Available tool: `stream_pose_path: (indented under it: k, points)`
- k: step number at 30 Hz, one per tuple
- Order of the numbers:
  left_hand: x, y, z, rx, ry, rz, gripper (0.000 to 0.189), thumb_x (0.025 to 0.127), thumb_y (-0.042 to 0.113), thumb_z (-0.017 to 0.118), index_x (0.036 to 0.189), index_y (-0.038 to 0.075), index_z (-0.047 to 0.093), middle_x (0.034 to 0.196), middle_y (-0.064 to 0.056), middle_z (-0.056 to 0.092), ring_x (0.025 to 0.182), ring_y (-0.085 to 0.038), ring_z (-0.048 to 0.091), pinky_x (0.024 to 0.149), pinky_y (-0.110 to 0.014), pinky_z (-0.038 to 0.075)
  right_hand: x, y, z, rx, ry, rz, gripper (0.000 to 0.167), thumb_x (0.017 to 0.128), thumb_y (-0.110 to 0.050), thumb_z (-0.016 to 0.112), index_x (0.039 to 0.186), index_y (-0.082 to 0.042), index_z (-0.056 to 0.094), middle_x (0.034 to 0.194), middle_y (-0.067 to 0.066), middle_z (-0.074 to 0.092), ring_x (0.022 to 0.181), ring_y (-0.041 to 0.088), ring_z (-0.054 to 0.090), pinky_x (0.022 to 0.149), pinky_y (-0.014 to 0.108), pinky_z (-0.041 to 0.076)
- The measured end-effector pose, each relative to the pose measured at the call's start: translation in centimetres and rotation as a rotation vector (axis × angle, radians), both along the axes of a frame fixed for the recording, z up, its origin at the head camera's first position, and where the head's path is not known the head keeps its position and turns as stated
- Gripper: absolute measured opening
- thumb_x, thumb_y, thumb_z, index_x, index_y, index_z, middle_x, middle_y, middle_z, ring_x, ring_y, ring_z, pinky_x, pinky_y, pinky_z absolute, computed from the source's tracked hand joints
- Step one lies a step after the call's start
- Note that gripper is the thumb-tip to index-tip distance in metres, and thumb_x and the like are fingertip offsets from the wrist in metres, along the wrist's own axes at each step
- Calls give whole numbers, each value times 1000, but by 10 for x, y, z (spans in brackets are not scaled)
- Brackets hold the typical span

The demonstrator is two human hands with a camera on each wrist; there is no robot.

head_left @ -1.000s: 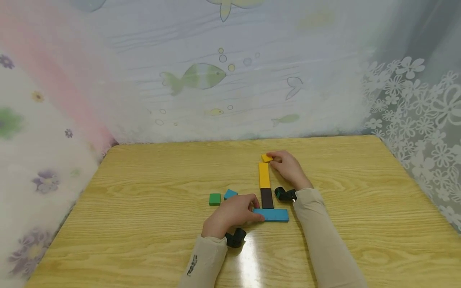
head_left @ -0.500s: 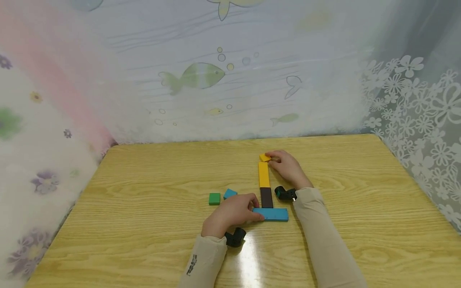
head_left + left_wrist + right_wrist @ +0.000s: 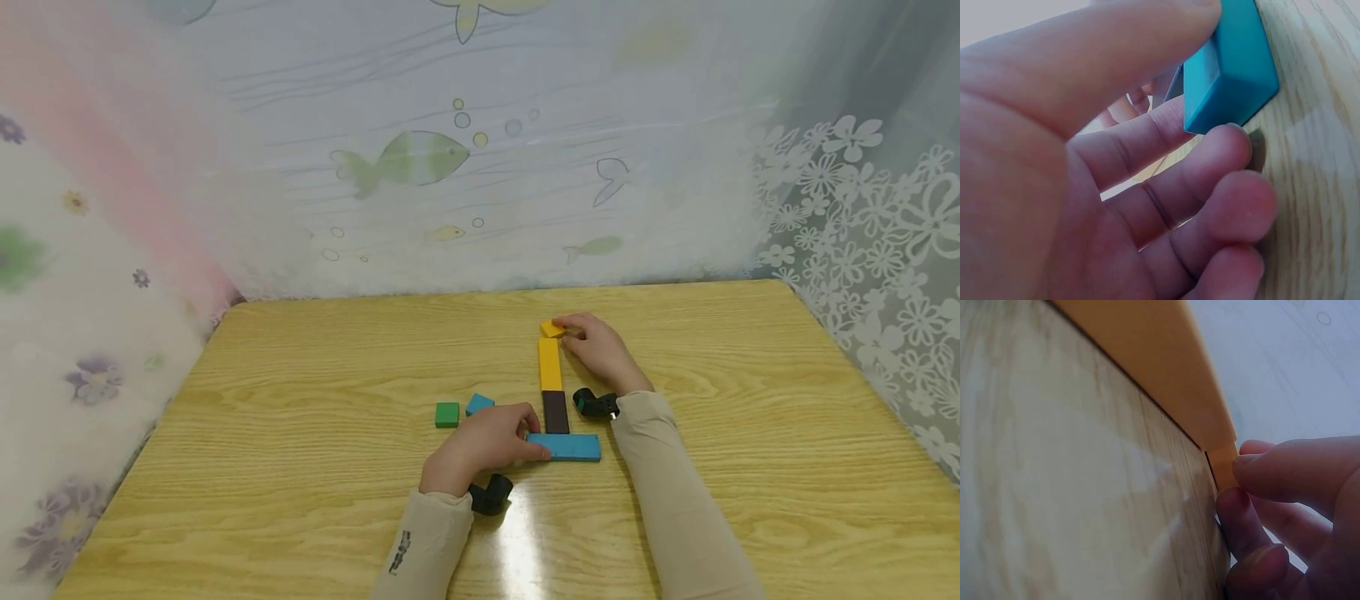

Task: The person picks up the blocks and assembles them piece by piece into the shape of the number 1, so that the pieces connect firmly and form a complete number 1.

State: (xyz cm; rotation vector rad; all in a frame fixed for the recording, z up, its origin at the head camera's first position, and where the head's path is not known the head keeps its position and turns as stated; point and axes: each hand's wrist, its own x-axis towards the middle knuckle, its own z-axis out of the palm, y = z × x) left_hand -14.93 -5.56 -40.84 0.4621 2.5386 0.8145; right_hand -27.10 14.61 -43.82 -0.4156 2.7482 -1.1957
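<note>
Left hand (image 3: 483,440): long blue block (image 3: 573,447) gripped at its left end, thumb to fingers | Right hand (image 3: 602,350): small yellow block (image 3: 551,330) pinched, right at the far end of the long yellow block (image 3: 549,364) | Dark block (image 3: 556,412) sandwiched between long yellow and long blue | Green block (image 3: 447,415) and small blue block (image 3: 478,404) left of the column, on the table (image 3: 300,483)

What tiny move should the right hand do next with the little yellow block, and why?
Perhaps the right hand should gently turn the little yellow block straight: it looks slightly askew at the far end of the long yellow rectangular block, and that hand's fingers are pinching it.
</note>
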Motion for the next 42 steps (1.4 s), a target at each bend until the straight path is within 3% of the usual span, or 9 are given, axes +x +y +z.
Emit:
stream_pose_path:
  k: [27,42]
  points:
    - [0,-1,0,7,7,-11,27,76,42,68,90,22,56,70,5,50,60,-10,46,57,-26,39,2,0,-1,-50,-31,2,36,93,-19,48,128,-18,49,131,4,45,112,26,46,90,44,36]
    - [2,0,2,-2,-6,20,23,81,43,62,90,23,56,71,4,50,59,-11,46,56,-27,39,2,1,-1,-59,-60,-10,36,93,-23,48,129,-20,49,130,3,46,111,26,47,88,44,37]
